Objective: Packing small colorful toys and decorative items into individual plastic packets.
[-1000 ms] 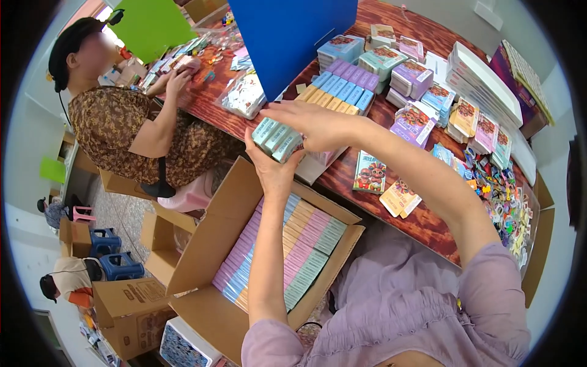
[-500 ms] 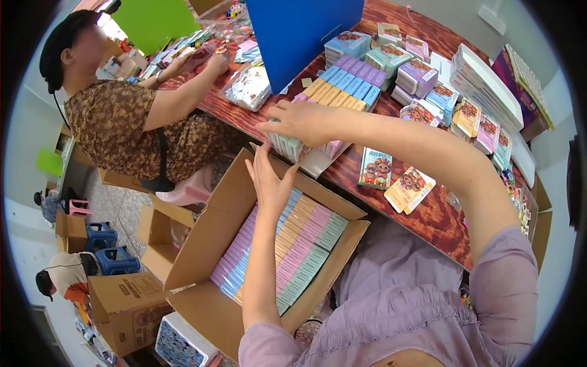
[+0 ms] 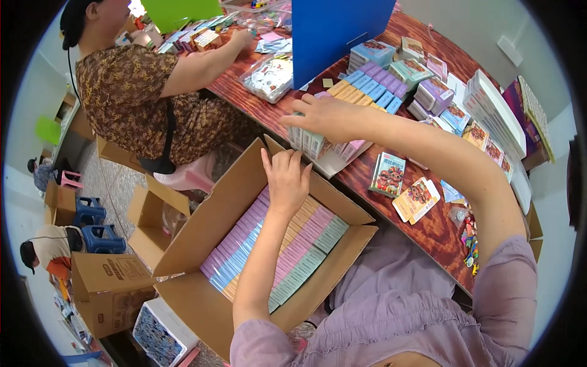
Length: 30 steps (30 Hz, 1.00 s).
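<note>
A: Right hand [image 3: 324, 116] at table edge, palm down, fingers curled over a row of small pastel boxes [image 3: 309, 142]. Clamped from above, boxes pressed side by side as one block; likely so the row lifts without fanning apart.

B: Position of block?

A: On the near edge of the red-brown wooden table [image 3: 428, 229], partly on a white sheet, directly above the open cardboard carton [image 3: 202, 306].

B: Left hand [image 3: 286, 180]?

A: Open, fingers spread and pointing up, holding nothing. Held flat over the carton's far end, below the block. Reads as a guide or support for the row; contact with the packed boxes not resolvable.

B: Carton contents?

A: Packed rows of slim boxes [image 3: 278, 251] on edge, in bands of lilac, blue, pink, orange, pale green. Tight, sorted by colour. Flaps folded outward, keeping the mouth open.

B: Surroundings?

A: Further rows of coloured boxes [image 3: 370, 88] behind the right hand, a blue upright panel [image 3: 339, 30], two printed card packs [image 3: 400, 183] lying flat to the right. Seated co-worker [image 3: 140, 98] at left, arm stretched to the table. Second closed carton [image 3: 110, 290] on the floor, blue stools [image 3: 92, 223] nearby.
</note>
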### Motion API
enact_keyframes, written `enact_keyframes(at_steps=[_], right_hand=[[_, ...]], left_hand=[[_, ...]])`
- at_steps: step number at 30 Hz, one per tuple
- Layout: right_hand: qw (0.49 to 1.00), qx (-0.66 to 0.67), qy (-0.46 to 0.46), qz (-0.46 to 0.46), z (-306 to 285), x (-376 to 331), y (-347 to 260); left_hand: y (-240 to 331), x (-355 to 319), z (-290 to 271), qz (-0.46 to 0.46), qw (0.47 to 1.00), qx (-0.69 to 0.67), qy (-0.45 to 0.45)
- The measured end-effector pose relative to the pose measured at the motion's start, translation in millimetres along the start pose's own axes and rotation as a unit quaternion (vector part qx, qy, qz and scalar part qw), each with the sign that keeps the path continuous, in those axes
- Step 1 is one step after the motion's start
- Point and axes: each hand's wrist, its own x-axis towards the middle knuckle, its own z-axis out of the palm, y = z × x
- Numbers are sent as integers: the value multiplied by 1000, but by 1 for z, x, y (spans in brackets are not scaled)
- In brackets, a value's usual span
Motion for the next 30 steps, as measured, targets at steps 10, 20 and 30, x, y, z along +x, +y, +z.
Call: enact_keyframes(at_steps=[10, 20, 30], right_hand=[[996, -85, -33, -13, -1, 2, 1], [992, -126, 10, -19, 6, 4, 1], [989, -145, -4, -29, 6, 6, 3]], left_hand=[[7, 8, 1, -7, 999, 7, -38], [4, 11, 2, 18, 999, 29, -25], [1, 10, -3, 22, 997, 57, -55]])
